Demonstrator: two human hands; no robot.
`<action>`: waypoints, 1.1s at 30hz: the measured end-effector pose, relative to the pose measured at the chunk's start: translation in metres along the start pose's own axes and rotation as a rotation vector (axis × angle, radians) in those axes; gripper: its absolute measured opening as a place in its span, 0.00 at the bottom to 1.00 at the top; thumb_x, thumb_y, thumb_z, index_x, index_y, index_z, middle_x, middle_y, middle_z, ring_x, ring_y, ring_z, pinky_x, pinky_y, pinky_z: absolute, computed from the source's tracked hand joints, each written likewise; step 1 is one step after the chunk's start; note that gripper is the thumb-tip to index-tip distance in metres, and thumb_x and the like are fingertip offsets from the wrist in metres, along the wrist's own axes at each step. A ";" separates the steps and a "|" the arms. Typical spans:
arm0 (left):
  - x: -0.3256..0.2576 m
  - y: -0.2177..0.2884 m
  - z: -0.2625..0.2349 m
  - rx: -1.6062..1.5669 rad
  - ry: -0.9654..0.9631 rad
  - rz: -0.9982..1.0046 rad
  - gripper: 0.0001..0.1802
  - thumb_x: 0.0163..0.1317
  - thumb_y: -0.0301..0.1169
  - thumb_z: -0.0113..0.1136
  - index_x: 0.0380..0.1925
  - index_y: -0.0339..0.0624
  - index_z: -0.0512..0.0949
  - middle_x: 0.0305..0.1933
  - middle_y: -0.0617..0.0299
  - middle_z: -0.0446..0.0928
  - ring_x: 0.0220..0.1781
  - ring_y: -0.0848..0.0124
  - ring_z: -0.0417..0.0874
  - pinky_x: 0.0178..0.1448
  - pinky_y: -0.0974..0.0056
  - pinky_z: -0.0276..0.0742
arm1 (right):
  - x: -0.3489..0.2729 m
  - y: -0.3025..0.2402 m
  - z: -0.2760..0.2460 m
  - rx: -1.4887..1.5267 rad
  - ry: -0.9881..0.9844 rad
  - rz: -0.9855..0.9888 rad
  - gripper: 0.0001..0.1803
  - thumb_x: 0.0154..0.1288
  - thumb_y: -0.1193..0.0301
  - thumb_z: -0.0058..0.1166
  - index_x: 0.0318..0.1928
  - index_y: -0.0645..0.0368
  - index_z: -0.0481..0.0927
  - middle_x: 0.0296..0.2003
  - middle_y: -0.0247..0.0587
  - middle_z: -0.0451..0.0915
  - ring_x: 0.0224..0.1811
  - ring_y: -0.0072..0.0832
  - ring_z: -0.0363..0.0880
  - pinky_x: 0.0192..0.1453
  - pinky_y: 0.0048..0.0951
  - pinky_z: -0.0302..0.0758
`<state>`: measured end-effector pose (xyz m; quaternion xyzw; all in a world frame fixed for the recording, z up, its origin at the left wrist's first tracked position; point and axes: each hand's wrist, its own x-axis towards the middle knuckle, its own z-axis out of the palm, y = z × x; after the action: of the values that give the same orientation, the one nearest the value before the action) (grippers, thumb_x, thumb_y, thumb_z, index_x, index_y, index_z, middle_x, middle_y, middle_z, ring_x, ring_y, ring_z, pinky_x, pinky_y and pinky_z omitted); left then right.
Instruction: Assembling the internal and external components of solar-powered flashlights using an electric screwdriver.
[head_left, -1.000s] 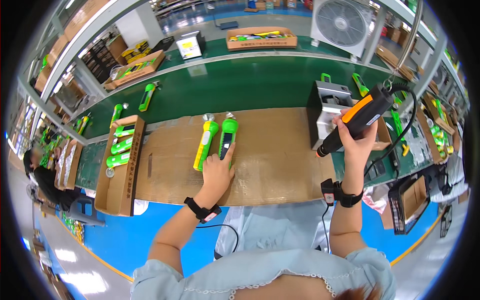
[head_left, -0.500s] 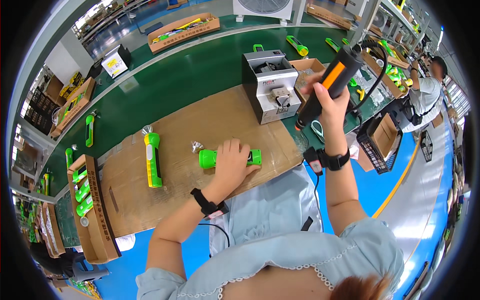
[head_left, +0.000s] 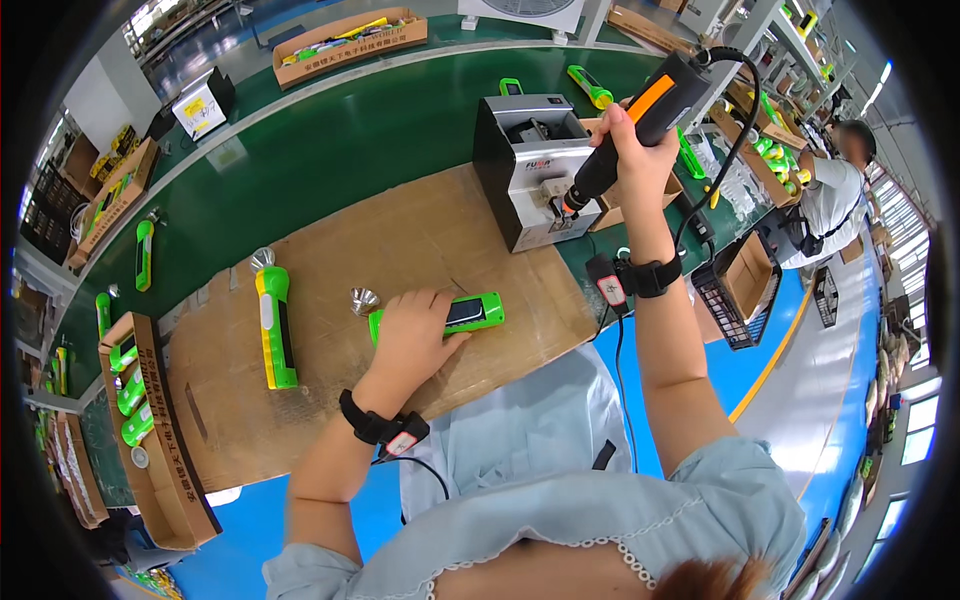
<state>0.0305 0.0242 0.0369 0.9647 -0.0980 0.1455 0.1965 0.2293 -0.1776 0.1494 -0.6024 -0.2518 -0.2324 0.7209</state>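
Observation:
My right hand (head_left: 640,160) is wrapped around a black electric screwdriver (head_left: 652,105) with an orange stripe. The screwdriver slants down to the left, its tip at the front pickup of a silver and black screw feeder (head_left: 550,165). On the cardboard sheet, a green flashlight body (head_left: 478,313) lies on its side. My left hand (head_left: 415,328) grips it from above, covering its left part with the thumb on the near side. A small shiny reflector cup (head_left: 364,300) sits just beyond my left fingers. Farther left lies a yellow-green flashlight (head_left: 277,325) with a reflector at its far end.
Cardboard (head_left: 330,230) covers part of the green bench (head_left: 350,155). A carton (head_left: 165,450) of green flashlights stands at the left edge. Behind the screwdriver, its black cable (head_left: 752,130) loops down. A co-worker (head_left: 835,195) is at the right beside a black crate (head_left: 738,290).
My right hand has brought the screwdriver left and down to the feeder's front. My left hand has slid toward the flashlight's left end, uncovering its dark panel. The view has shifted slightly.

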 end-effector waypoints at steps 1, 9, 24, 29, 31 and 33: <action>0.001 0.000 -0.001 0.011 0.024 -0.016 0.23 0.42 0.40 0.69 0.39 0.44 0.77 0.37 0.57 0.76 0.40 0.57 0.76 0.44 0.55 0.70 | 0.000 -0.001 0.000 -0.007 -0.014 0.007 0.13 0.59 0.72 0.60 0.37 0.65 0.71 0.23 0.39 0.75 0.22 0.27 0.75 0.27 0.26 0.72; -0.002 -0.004 0.000 0.001 0.084 0.021 0.24 0.43 0.35 0.68 0.44 0.45 0.76 0.39 0.57 0.76 0.42 0.56 0.75 0.47 0.56 0.69 | -0.066 -0.030 -0.001 0.458 -0.176 0.069 0.22 0.59 0.65 0.58 0.46 0.64 0.65 0.26 0.43 0.72 0.24 0.31 0.74 0.31 0.30 0.74; -0.005 -0.002 0.011 -0.028 0.135 -0.011 0.23 0.45 0.35 0.67 0.44 0.46 0.76 0.37 0.58 0.75 0.41 0.58 0.75 0.46 0.56 0.69 | -0.116 -0.031 0.019 0.509 -0.213 0.102 0.29 0.55 0.59 0.64 0.48 0.60 0.63 0.29 0.43 0.72 0.28 0.32 0.75 0.35 0.34 0.76; -0.007 -0.004 0.014 -0.040 0.126 -0.020 0.26 0.42 0.36 0.70 0.44 0.46 0.76 0.39 0.58 0.76 0.43 0.57 0.76 0.48 0.56 0.70 | -0.124 -0.019 0.026 0.494 -0.250 0.076 0.25 0.57 0.65 0.63 0.47 0.61 0.63 0.28 0.43 0.73 0.28 0.31 0.75 0.35 0.32 0.76; -0.006 -0.003 0.013 -0.037 0.109 -0.023 0.27 0.41 0.37 0.70 0.45 0.46 0.76 0.39 0.58 0.76 0.43 0.57 0.76 0.48 0.56 0.70 | -0.130 -0.015 0.029 0.426 -0.242 0.088 0.23 0.56 0.70 0.62 0.47 0.62 0.64 0.27 0.43 0.74 0.28 0.30 0.76 0.35 0.30 0.76; -0.005 -0.002 0.012 -0.035 0.097 -0.018 0.28 0.40 0.38 0.70 0.45 0.46 0.76 0.40 0.58 0.76 0.44 0.57 0.76 0.48 0.56 0.70 | -0.132 -0.015 0.032 0.401 -0.211 0.076 0.21 0.55 0.73 0.60 0.45 0.63 0.64 0.25 0.42 0.74 0.27 0.28 0.75 0.33 0.28 0.75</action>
<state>0.0291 0.0218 0.0241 0.9538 -0.0822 0.1883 0.2190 0.1161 -0.1445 0.0807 -0.4772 -0.3440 -0.0862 0.8040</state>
